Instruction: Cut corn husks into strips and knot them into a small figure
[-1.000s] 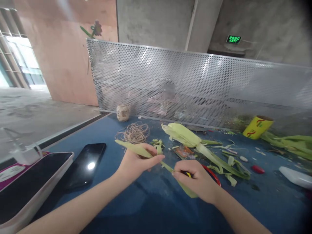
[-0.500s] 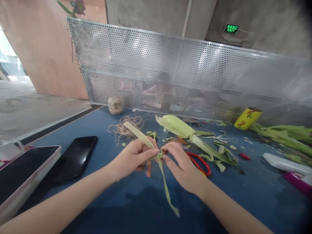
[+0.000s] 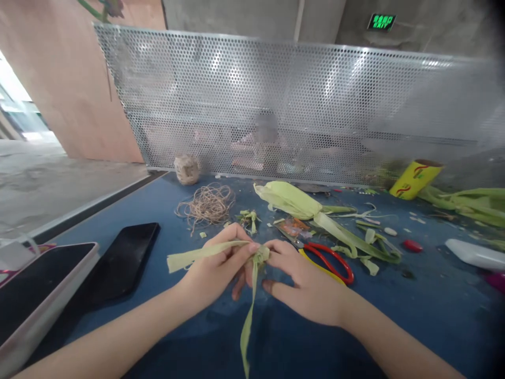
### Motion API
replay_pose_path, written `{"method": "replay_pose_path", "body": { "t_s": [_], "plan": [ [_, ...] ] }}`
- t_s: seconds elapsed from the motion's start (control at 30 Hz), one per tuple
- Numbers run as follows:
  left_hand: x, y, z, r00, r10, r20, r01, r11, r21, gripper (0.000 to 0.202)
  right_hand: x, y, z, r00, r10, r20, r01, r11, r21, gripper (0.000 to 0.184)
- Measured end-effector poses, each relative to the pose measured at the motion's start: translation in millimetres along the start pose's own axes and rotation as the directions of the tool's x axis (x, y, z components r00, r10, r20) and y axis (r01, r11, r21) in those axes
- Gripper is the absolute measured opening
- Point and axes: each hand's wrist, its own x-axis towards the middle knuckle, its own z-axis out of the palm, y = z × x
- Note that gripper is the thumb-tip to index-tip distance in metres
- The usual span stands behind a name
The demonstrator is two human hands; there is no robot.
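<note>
My left hand (image 3: 215,266) and my right hand (image 3: 302,279) meet over the blue table (image 3: 394,326), both pinching a long pale green corn husk strip (image 3: 185,258). The strip is bent where my fingers meet: one end sticks out to the left, the other hangs down towards me. Red and yellow scissors (image 3: 329,259) lie just right of my right hand. A larger pile of corn husk (image 3: 292,201) lies further back, with loose green scraps around it.
A tangle of brown twine (image 3: 207,202) and a twine ball (image 3: 187,169) sit at the back left. A black phone (image 3: 118,260) and a white case (image 3: 37,295) lie on the left. A yellow roll (image 3: 414,179), more leaves (image 3: 473,202) and a white bottle (image 3: 475,253) are right. A perforated metal screen (image 3: 315,105) closes the back.
My hands came together from apart; the right hand left the scissors' handles. The strip's upper end swung from pointing up and back to pointing left, and the strip now bends at my fingers.
</note>
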Motion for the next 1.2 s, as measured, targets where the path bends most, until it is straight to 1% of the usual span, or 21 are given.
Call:
{"method": "replay_pose_path", "body": {
  "t_s": [0.03, 0.1, 0.17, 0.2, 0.27, 0.33, 0.4, 0.47, 0.53, 0.63, 0.67, 0.73, 0.8, 0.93, 0.97, 1.0, 1.03, 1.1, 1.13, 1.17, 1.2],
  "plan": [
    [-0.8, -2.0, 0.6, 1.0, 0.0, -0.031, 0.001, 0.999, 0.044, 0.019, -0.3, 1.6, -0.1, 1.0, -0.02, 0.005, 0.02, 0.999, 0.026, 0.035],
    [-2.5, -4.9, 1.6, 0.996, -0.005, -0.09, 0.017, 0.991, 0.132, 0.017, -1.0, 5.0, 0.0, 0.998, -0.062, -0.031, 0.065, 0.994, 0.087, 0.053],
    [-3.3, -5.8, 2.6, 0.992, -0.024, -0.127, 0.042, 0.989, 0.145, 0.016, -1.8, 7.0, -0.1, 0.991, -0.091, -0.099, 0.103, 0.987, 0.121, 0.064],
    [-3.2, -5.5, 3.3, 0.99, -0.038, -0.136, 0.054, 0.992, 0.117, 0.016, -2.0, 7.3, -0.3, 0.986, -0.109, -0.13, 0.126, 0.983, 0.131, 0.061],
    [-2.2, -4.0, 5.0, 0.987, -0.081, -0.142, 0.087, 0.995, 0.038, 0.018, -1.6, 6.6, -0.5, 0.98, -0.145, -0.137, 0.169, 0.969, 0.18, 0.043],
    [-0.8, -2.5, 7.0, 0.982, -0.113, -0.152, 0.116, 0.993, 0.016, 0.02, 0.0, 5.1, 0.8, 0.983, -0.134, -0.127, 0.166, 0.943, 0.287, 0.026],
    [-0.2, -1.8, 8.3, 0.98, -0.12, -0.156, 0.134, 0.988, 0.078, 0.021, 2.3, 3.6, 4.1, 0.986, -0.041, -0.164, 0.099, 0.925, 0.367, 0.02],
    [-0.6, -1.4, 8.6, 0.982, -0.096, -0.162, 0.125, 0.977, 0.175, 0.021, 4.2, 2.2, 8.8, 0.974, 0.068, -0.217, 0.022, 0.922, 0.386, 0.012],
    [-1.5, -0.5, 7.9, 0.986, -0.081, -0.146, 0.119, 0.954, 0.276, 0.019, 5.3, 1.0, 12.8, 0.958, 0.143, -0.248, -0.033, 0.916, 0.4, 0.005],
    [-2.4, 2.3, 6.6, 0.988, -0.089, -0.129, 0.137, 0.891, 0.433, 0.019, 5.8, 0.0, 15.6, 0.941, 0.197, -0.274, -0.054, 0.889, 0.455, 0.009],
    [-2.5, 3.2, 6.6, 0.985, -0.103, -0.136, 0.154, 0.879, 0.45, 0.02, 5.9, -0.1, 15.7, 0.936, 0.207, -0.283, -0.053, 0.881, 0.47, 0.009],
    [-2.2, 4.6, 7.2, 0.98, -0.114, -0.164, 0.175, 0.887, 0.428, 0.023, 6.1, 0.2, 15.3, 0.936, 0.217, -0.276, -0.053, 0.866, 0.497, 0.011],
    [-0.9, 5.4, 7.7, 0.977, -0.107, -0.186, 0.169, 0.916, 0.363, 0.027, 6.4, 0.9, 14.3, 0.943, 0.222, -0.246, -0.06, 0.845, 0.532, 0.011],
    [5.7, 6.3, 2.9, 0.982, -0.112, -0.155, 0.15, 0.955, 0.258, 0.026, 7.8, 4.3, 11.4, 0.952, 0.258, -0.163, -0.101, 0.77, 0.63, 0.008],
    [7.5, 6.6, 0.3, 0.983, -0.11, -0.148, 0.145, 0.957, 0.252, 0.026, 8.5, 6.1, 10.8, 0.947, 0.279, -0.159, -0.109, 0.745, 0.658, 0.007],
    [9.0, 6.9, -2.3, 0.985, -0.081, -0.155, 0.122, 0.953, 0.279, 0.028, 9.4, 8.3, 10.3, 0.937, 0.303, -0.174, -0.104, 0.717, 0.689, 0.006],
    [9.8, 7.1, -4.6, 0.987, -0.075, -0.14, 0.123, 0.917, 0.379, 0.032, 10.4, 10.8, 10.1, 0.921, 0.33, -0.205, -0.087, 0.688, 0.72, 0.005],
    [9.4, 7.0, -7.0, 0.989, -0.071, -0.128, 0.134, 0.797, 0.589, 0.037, 12.4, 15.8, 10.6, 0.877, 0.38, -0.296, -0.006, 0.623, 0.782, 0.008],
    [8.1, 6.6, -6.7, 0.992, -0.053, -0.113, 0.115, 0.738, 0.665, 0.038, 13.2, 17.6, 11.1, 0.858, 0.398, -0.325, 0.026, 0.599, 0.801, 0.011],
    [6.4, 5.9, -5.4, 0.995, -0.032, -0.092, 0.088, 0.699, 0.71, 0.039, 13.7, 18.5, 11.9, 0.844, 0.412, -0.343, 0.046, 0.582, 0.812, 0.013],
    [4.5, 4.9, -3.2, 0.998, -0.011, -0.064, 0.054, 0.689, 0.722, 0.037, 13.9, 18.5, 12.7, 0.836, 0.425, -0.347, 0.051, 0.57, 0.82, 0.015]
  ]
}}
